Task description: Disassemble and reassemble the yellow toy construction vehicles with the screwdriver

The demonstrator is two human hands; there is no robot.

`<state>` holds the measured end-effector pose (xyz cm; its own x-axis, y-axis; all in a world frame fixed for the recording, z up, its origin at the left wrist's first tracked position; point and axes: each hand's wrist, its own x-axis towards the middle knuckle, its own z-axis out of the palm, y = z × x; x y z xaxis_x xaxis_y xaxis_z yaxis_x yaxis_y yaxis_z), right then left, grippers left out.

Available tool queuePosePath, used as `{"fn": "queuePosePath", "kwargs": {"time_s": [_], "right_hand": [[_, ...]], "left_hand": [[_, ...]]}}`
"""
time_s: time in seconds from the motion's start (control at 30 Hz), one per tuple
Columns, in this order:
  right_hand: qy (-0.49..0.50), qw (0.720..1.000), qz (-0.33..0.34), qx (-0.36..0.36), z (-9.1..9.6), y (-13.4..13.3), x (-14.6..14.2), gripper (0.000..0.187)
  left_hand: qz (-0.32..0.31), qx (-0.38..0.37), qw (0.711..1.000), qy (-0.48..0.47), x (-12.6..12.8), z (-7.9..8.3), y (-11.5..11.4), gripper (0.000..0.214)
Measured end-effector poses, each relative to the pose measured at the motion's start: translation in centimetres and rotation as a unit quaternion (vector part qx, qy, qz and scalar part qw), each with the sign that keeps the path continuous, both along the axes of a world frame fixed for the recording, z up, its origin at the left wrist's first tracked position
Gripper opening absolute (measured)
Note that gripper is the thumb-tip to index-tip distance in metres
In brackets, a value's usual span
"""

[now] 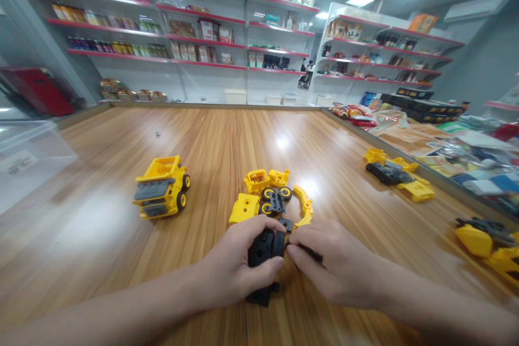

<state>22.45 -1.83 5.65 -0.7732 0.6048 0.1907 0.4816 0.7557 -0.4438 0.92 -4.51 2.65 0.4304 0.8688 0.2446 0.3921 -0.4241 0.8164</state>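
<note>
My left hand (pixel 231 265) is closed around a black toy vehicle chassis (pixel 260 253), thumb and fingers gripping a wheel (pixel 278 244) on its right side. From the right, my right hand (pixel 336 259) pinches a thin dark tool that looks like a small screwdriver (pixel 311 252), its tip close to the wheel. Just beyond my hands lie a yellow block-like part (pixel 245 208), a grey axle piece with wheels (pixel 277 201), a small grey plate (pixel 286 224), a curved yellow arm (pixel 304 206) and a yellow cab frame (pixel 257 179).
A yellow toy dump truck (pixel 160 188) stands on the wooden table (pixel 203 135) at left. Yellow and grey toy parts (pixel 397 172) lie at right, with more (pixel 486 246) nearer. A clear plastic bin (pixel 32 157) is at far left; packaged goods (pixel 417 135) lie beyond the right edge.
</note>
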Motion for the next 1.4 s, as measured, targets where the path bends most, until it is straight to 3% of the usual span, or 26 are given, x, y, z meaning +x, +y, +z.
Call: {"fn": "queuePosePath", "kwargs": {"time_s": [0.07,0.13,0.27,0.4,0.57,0.7,0.77,0.9,1.17,1.3,1.4], "right_hand": [[0.013,0.996,-0.026,-0.083,0.11,-0.13,-0.19,0.03],[0.025,0.993,-0.034,-0.11,0.08,-0.19,-0.26,0.029],[0.052,0.998,-0.019,-0.016,-0.29,-0.16,-0.05,0.005],[0.023,0.998,0.014,0.049,-0.75,-0.08,0.07,0.014],[0.022,0.999,0.0,-0.028,-0.75,-0.11,-0.21,0.026],[0.047,0.998,-0.002,-0.028,-0.35,-0.24,-0.18,0.004],[0.051,0.999,0.001,-0.007,-0.3,-0.29,-0.08,0.002],[0.027,1.0,0.01,0.011,-0.43,-0.29,0.01,0.011],[0.014,0.997,-0.001,-0.073,-0.21,-0.17,-0.25,0.025],[0.046,0.998,-0.004,-0.032,-0.12,-0.2,-0.19,0.006],[0.05,0.999,0.0,0.006,-0.12,-0.21,-0.01,0.002]], "left_hand": [[-0.003,0.016,1.0,0.007,0.0,0.09,0.02,0.034],[-0.002,0.027,1.0,0.011,0.07,0.16,0.05,0.034],[0.004,0.037,0.999,0.012,0.21,0.11,-0.01,0.034],[0.004,0.047,0.999,0.016,0.15,0.06,-0.25,0.035],[-0.016,0.065,0.998,0.017,0.09,0.27,-0.33,0.034],[-0.016,0.057,0.998,0.016,0.18,0.42,-0.26,0.034],[-0.013,0.056,0.998,0.015,0.22,0.43,-0.24,0.034],[-0.008,0.063,0.998,0.015,0.19,0.38,-0.21,0.035],[-0.027,0.062,0.998,0.008,0.1,0.3,-0.17,0.034],[-0.024,0.055,0.998,0.008,0.26,0.42,-0.08,0.034],[-0.018,0.057,0.998,0.01,0.28,0.41,-0.07,0.034]]}}
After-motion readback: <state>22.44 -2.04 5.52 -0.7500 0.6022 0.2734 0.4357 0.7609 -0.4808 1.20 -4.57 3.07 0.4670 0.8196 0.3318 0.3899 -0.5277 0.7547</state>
